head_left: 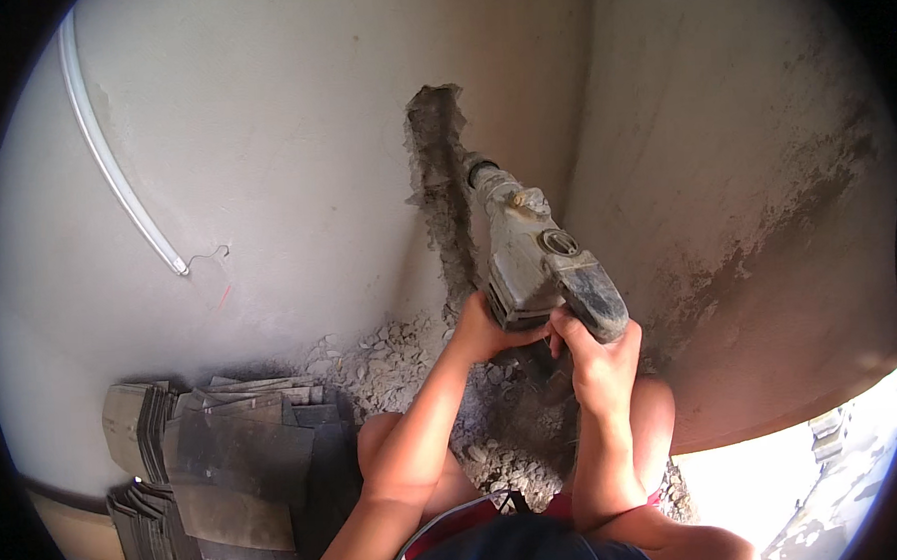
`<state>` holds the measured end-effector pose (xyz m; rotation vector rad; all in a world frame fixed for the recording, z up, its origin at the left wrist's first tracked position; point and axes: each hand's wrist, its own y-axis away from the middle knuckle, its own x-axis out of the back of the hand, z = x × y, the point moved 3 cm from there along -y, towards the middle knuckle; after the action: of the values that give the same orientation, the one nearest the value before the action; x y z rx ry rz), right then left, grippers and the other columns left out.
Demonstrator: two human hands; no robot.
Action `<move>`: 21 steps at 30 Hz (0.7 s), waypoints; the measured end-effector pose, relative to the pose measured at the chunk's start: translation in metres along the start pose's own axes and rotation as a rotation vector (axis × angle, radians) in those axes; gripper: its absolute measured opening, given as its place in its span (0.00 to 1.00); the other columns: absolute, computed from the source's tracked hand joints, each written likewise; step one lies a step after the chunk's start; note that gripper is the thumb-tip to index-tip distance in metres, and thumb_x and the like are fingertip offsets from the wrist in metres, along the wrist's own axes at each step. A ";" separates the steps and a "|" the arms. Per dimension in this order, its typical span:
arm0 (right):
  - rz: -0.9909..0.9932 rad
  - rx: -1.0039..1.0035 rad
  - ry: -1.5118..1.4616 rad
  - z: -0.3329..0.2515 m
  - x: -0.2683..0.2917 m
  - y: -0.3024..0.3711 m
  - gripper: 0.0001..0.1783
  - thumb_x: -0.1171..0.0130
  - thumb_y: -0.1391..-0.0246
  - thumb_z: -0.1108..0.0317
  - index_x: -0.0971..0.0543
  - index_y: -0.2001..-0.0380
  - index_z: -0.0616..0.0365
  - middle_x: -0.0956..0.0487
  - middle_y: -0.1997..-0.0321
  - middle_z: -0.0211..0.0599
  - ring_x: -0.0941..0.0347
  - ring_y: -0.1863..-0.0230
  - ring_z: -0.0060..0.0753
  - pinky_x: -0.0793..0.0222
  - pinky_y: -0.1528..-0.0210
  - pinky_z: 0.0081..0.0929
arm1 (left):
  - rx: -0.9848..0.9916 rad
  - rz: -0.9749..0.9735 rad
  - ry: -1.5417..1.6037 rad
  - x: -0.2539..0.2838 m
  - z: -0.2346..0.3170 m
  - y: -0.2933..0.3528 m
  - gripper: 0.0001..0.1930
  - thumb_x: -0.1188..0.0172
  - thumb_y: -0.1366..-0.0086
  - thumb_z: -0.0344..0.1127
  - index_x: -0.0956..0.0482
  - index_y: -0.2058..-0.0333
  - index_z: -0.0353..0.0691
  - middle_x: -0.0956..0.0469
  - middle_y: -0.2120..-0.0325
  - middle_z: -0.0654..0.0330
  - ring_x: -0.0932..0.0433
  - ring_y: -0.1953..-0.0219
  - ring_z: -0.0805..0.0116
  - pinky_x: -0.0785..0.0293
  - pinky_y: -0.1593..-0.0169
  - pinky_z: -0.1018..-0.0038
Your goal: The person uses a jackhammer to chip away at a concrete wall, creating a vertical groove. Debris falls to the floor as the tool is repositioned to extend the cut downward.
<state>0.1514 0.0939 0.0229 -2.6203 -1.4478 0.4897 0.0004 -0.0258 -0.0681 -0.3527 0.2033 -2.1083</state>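
Note:
A dusty grey rotary hammer (519, 245) is held up against the wall, its nose pointing up and away to the left. Its front end meets the right side of a rough, vertical groove (435, 140) broken into the plaster; the bit itself cannot be made out. My left hand (483, 329) is closed around the underside of the tool's body, the fingers partly hidden beneath it. Around the rear handle (591, 299), my right hand (604, 358) is wrapped. Both forearms reach forward between and over my bent knees.
Broken rubble (382, 368) lies along the wall's foot and around my legs. Stacks of dark, flat tiles (240, 439) stand at the lower left. A white tube (113, 160) with a wire end hangs on the left wall. The stained right wall (767, 236) closes in beside the tool.

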 end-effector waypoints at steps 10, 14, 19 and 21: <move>0.061 0.159 0.076 0.001 -0.041 0.029 0.04 0.35 0.38 0.77 0.17 0.63 0.69 0.17 0.71 0.34 0.25 0.74 0.21 0.30 0.70 0.23 | -0.077 -0.096 0.020 0.043 0.013 -0.002 0.45 0.10 0.60 0.43 0.20 0.44 0.31 0.13 0.51 0.52 0.17 0.46 0.67 0.22 0.41 0.65; 0.115 0.236 0.121 -0.002 -0.055 0.037 0.04 0.34 0.38 0.77 0.16 0.63 0.69 0.17 0.72 0.32 0.25 0.73 0.20 0.30 0.70 0.21 | -0.221 -0.157 0.210 0.040 0.007 -0.014 0.46 0.10 0.60 0.43 0.21 0.42 0.31 0.14 0.49 0.54 0.18 0.46 0.69 0.23 0.40 0.66; -0.004 0.396 0.293 -0.003 -0.107 0.034 0.13 0.31 0.36 0.71 0.19 0.53 0.68 0.14 0.63 0.32 0.19 0.61 0.22 0.23 0.56 0.24 | -0.254 -0.158 0.332 0.059 -0.019 -0.014 0.46 0.10 0.59 0.43 0.21 0.41 0.31 0.15 0.49 0.55 0.19 0.45 0.70 0.24 0.39 0.66; -0.073 0.306 0.394 -0.007 -0.119 0.017 0.23 0.25 0.44 0.65 0.21 0.51 0.69 0.14 0.59 0.57 0.13 0.54 0.49 0.21 0.50 0.37 | -0.260 -0.169 0.399 0.057 -0.020 -0.015 0.46 0.10 0.59 0.43 0.21 0.41 0.31 0.15 0.49 0.55 0.20 0.45 0.69 0.24 0.39 0.66</move>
<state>0.1090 -0.0153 0.0525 -2.2535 -1.2265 0.1561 -0.0468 -0.0659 -0.0731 -0.0973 0.7074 -2.3088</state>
